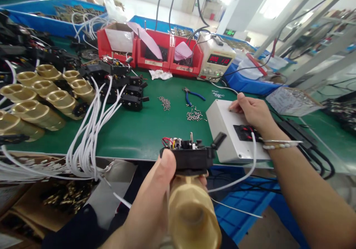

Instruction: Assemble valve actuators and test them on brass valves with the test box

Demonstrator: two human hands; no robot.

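My left hand (155,189) is wrapped round a brass valve (191,212) at the front of the bench. On top of the valve sits a black actuator body (191,160) with bare wires and small parts showing, its cover off. My right hand (251,111) rests on the pale grey box (222,130), fingers curled together at its top face; whatever they pinch there is too small to make out. A white cable (254,152) runs from the black terminal clip (246,132) on the box towards the valve.
Loose screws (194,114) and blue-handled pliers (191,96) lie on the green bench (161,126). Several brass valves (39,113) and white cables (89,137) crowd the left. Behind stand red bins (154,61) and a power supply (215,58); black adapters (299,134) lie right.
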